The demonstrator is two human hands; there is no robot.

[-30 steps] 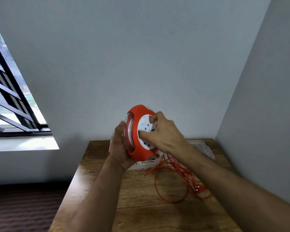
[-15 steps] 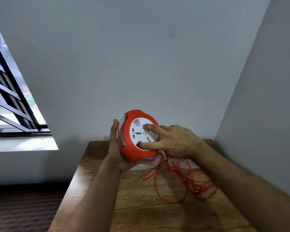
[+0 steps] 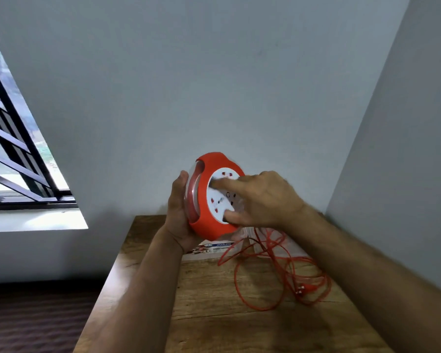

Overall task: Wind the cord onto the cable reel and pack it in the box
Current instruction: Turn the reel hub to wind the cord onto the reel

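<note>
A wooden bench (image 3: 214,314) sits in a grey-walled corner beside a barred window (image 3: 15,154). Above it, the left hand (image 3: 180,215) grips the red cable reel (image 3: 209,197) from behind, holding it upright in the air. The right hand (image 3: 262,197) spreads over the white socket face, forefinger and thumb pressed on it, apparently to turn it. Most of the orange cord (image 3: 273,276) lies loose on the bench, so winding looks barely begun. The box (image 3: 214,248) waits beneath the reel, unpacked.
</note>
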